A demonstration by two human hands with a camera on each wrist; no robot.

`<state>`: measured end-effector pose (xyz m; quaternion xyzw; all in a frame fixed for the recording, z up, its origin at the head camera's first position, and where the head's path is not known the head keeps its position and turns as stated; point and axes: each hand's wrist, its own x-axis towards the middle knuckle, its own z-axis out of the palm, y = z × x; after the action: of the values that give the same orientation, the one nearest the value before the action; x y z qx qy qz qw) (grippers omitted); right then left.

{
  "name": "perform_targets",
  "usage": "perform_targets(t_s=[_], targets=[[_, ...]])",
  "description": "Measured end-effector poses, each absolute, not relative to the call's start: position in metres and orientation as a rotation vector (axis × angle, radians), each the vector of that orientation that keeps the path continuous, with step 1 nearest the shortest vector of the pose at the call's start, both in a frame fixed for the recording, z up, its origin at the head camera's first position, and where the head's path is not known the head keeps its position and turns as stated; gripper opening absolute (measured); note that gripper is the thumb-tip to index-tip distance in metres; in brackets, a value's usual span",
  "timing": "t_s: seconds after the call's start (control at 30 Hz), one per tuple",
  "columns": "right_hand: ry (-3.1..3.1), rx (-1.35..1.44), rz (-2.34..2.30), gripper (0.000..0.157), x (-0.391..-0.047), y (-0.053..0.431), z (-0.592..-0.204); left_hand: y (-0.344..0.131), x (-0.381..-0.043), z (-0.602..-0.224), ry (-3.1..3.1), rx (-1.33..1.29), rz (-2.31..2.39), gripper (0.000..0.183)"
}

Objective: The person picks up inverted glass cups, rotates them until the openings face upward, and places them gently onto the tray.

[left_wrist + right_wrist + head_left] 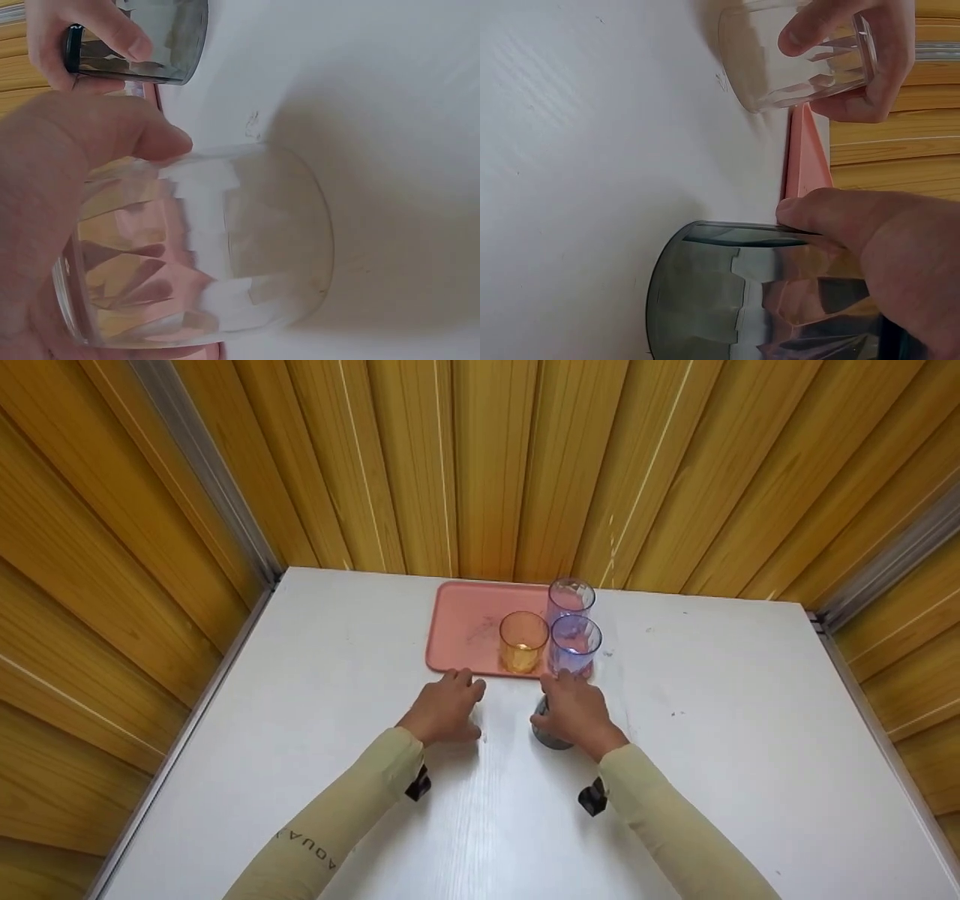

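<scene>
In front of the pink tray [461, 622], my left hand [446, 709] grips a clear faceted glass [255, 232] around its upper part. The head view hardly shows this glass behind the hand. To its right, my right hand [577, 709] holds a dark grey faceted glass [551, 737] near the rim, thumb along its side [705, 300]. Both glasses stand upright, bases at or close to the white tabletop; I cannot tell whether they touch it. On the tray's right half are an amber glass [523, 652], a blue glass [576, 649] and a pale purple glass [571, 598] behind it.
The white table [360, 660] runs back to a wood-patterned wall [487, 472], with similar panels at both sides. Metal rails [217, 472] edge the corners. Bare tray surface lies left of the amber glass.
</scene>
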<state>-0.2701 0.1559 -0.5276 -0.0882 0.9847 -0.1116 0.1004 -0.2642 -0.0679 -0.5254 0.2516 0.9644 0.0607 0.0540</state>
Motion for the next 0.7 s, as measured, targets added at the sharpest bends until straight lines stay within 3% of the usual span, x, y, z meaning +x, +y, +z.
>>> perform_targets(t_s=[0.7], targets=[[2.934,-0.351,-0.369,0.055,-0.2717,0.1643,-0.5203,-0.0686,-0.2658,-0.5322,2.960,0.747,0.213,0.051]])
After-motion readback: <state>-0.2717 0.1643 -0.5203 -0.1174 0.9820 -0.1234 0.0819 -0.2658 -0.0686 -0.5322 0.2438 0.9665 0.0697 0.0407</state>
